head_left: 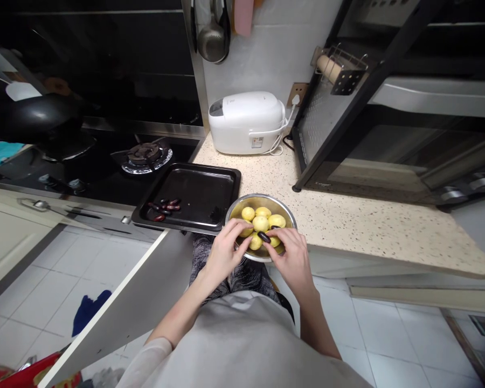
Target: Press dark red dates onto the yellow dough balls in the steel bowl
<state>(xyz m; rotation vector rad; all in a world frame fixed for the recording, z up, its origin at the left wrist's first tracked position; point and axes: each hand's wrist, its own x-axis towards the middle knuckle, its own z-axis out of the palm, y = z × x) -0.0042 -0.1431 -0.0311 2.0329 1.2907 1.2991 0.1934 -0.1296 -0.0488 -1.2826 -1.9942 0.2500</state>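
Over the near side of a metal bowl (259, 195), our right grip (291, 252) is closed to a narrow pinch, thumb and fingertips on a dark oblong fruit (263, 237). Our left grip (226, 247) faces it, fingers curled and thumb a little apart, close to the yellow potatoes (261, 223); whether it has hold of one we cannot tell.

The fruit in our right grip looks smooth and glossy, so we judge it light, slightly soft and apt to slip or bruise. A gentle pinch across its middle should serve better than a squeeze at its ends. The potatoes, directly beneath both grips, look firm and heavier; we would take one around its widest part with several fingers. The bowl seems stiff, and its rim gives the surest hold.

Left of our left grip and a bit beyond lies a black tray (194, 186), with more dark red fruits (173, 207) at its near left. The speckled surface (347, 221) spreads out right of our right grip. Straight ahead of both grips, well apart, stands a white appliance (248, 121), with a ladle (212, 42) hanging farther back.
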